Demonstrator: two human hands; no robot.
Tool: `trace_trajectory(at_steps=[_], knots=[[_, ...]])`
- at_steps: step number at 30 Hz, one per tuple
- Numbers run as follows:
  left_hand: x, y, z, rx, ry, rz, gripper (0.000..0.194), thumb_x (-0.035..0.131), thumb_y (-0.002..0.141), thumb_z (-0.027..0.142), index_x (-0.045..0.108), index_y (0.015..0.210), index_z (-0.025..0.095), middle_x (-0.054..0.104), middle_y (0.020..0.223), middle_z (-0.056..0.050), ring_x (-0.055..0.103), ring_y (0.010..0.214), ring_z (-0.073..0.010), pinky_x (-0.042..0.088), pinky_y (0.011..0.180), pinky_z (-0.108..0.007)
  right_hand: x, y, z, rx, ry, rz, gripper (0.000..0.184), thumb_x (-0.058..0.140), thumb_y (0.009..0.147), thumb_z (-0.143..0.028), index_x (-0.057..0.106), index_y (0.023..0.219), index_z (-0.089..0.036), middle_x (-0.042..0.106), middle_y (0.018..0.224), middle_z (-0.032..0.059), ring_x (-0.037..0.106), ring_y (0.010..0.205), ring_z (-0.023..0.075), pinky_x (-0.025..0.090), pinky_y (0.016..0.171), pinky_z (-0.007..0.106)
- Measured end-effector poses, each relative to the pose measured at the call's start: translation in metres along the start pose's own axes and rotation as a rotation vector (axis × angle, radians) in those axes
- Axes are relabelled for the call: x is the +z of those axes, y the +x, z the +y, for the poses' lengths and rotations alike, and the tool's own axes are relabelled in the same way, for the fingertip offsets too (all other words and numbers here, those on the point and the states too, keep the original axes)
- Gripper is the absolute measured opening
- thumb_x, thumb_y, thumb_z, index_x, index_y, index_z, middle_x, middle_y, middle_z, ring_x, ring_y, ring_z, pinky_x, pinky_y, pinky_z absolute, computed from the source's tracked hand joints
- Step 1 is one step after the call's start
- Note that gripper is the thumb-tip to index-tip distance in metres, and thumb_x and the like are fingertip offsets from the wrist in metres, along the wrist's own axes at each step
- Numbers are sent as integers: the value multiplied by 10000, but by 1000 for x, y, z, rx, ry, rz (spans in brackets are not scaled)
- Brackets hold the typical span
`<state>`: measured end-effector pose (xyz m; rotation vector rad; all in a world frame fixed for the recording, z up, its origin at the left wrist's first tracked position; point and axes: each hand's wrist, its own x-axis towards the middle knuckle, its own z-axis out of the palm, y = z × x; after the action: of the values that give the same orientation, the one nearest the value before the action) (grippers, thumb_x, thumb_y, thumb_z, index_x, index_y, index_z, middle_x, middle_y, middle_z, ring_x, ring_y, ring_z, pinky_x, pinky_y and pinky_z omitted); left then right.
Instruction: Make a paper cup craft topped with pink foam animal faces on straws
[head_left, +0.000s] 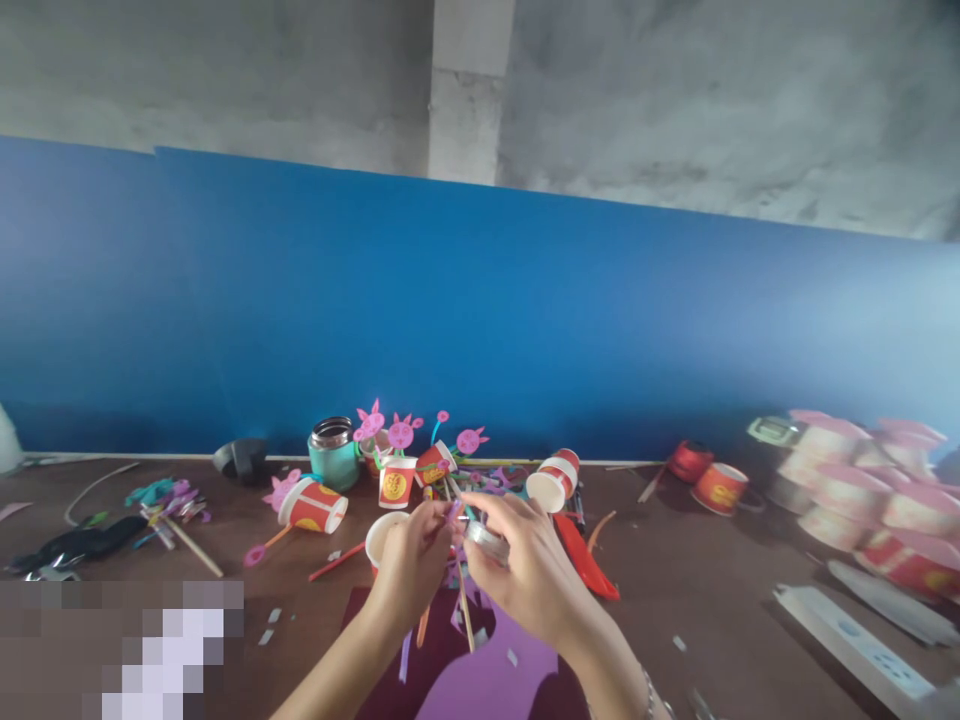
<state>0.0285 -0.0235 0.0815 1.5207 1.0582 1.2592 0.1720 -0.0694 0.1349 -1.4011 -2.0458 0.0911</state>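
Observation:
My left hand (420,545) is closed in a pinch on a small purple piece (454,512), whose full shape the fingers hide. Close against it, my right hand (521,560) grips a roll of clear tape (487,541), fingertips near the purple piece. Under both hands lie a purple sheet (491,670) and a thin wooden stick (466,610). Just behind my left wrist a white paper cup (381,530) is partly covered. Farther back stand red and white paper cups (397,486) with pink animal-face cutouts (401,432) on stems.
A teal jar (333,455) stands by the blue partition (480,320). Cups are stacked on the right (847,490), beside a white power strip (855,640). A red curved piece (585,560) lies right of my hands. Purple and teal scraps (176,500) and a black strap (82,543) lie left.

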Motion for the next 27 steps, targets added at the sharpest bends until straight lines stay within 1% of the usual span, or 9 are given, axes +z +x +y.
trace_trajectory(at_steps=[3, 6, 10, 13, 16, 19, 23, 25, 27], knots=[[1, 1, 9, -145, -215, -77, 164, 647, 697, 315, 620, 754, 164, 665, 645, -16, 631, 634, -171, 464, 616, -240, 0, 0, 5, -14, -2, 15, 407, 501, 778, -166, 532, 1183, -200, 646, 874, 62, 569, 846, 222, 418, 793, 382], [2, 1, 15, -260, -368, -105, 256, 708, 645, 359, 611, 761, 152, 657, 637, -10, 615, 590, -145, 464, 589, -236, 1, 0, 8, -6, -10, 20, 405, 494, 774, -161, 535, 1174, -203, 647, 845, 55, 567, 842, 224, 405, 797, 389], [2, -1, 16, -365, -512, -147, 286, 747, 602, 329, 620, 772, 138, 635, 603, -2, 583, 532, -112, 456, 563, -231, 4, 1, 8, 8, -4, 4, 417, 497, 761, -147, 538, 1171, -212, 647, 845, 49, 578, 822, 214, 403, 790, 377], [2, -2, 15, -405, -589, -164, 264, 755, 577, 287, 627, 746, 129, 624, 598, -4, 577, 522, -107, 460, 559, -238, 5, 1, 10, 14, 4, -16, 443, 502, 753, -141, 531, 1186, -229, 646, 877, 49, 587, 813, 205, 402, 800, 372], [2, -1, 11, -432, -627, -152, 268, 754, 567, 277, 629, 753, 130, 625, 609, -10, 582, 526, -114, 457, 547, -243, 6, 1, 10, 28, 9, -40, 446, 503, 751, -142, 534, 1188, -230, 648, 887, 49, 590, 824, 207, 404, 814, 379], [3, 1, 5, -432, -628, -167, 319, 764, 572, 315, 635, 801, 133, 613, 594, -1, 564, 502, -103, 442, 530, -234, 5, 1, 10, 41, 21, -42, 436, 502, 755, -152, 538, 1184, -220, 652, 887, 52, 588, 832, 209, 411, 821, 386], [5, 1, 5, -338, -543, -179, 359, 744, 615, 389, 658, 842, 125, 618, 615, -9, 563, 538, -105, 435, 552, -223, 3, 1, 7, 19, 58, -33, 428, 501, 757, -159, 540, 1179, -223, 656, 870, 45, 582, 848, 210, 415, 841, 386], [5, 0, 9, -277, -476, -165, 351, 726, 635, 400, 671, 840, 121, 630, 629, -18, 569, 571, -116, 428, 554, -217, 2, 0, 7, 9, 69, -31, 432, 496, 757, -158, 539, 1181, -228, 656, 866, 42, 578, 851, 210, 417, 841, 382], [4, 0, 13, -253, -448, -140, 342, 731, 629, 390, 681, 825, 115, 622, 598, -13, 562, 571, -118, 421, 549, -213, 2, 0, 8, 20, 65, -28, 438, 500, 752, -161, 540, 1183, -231, 657, 874, 44, 576, 840, 210, 424, 821, 377]])
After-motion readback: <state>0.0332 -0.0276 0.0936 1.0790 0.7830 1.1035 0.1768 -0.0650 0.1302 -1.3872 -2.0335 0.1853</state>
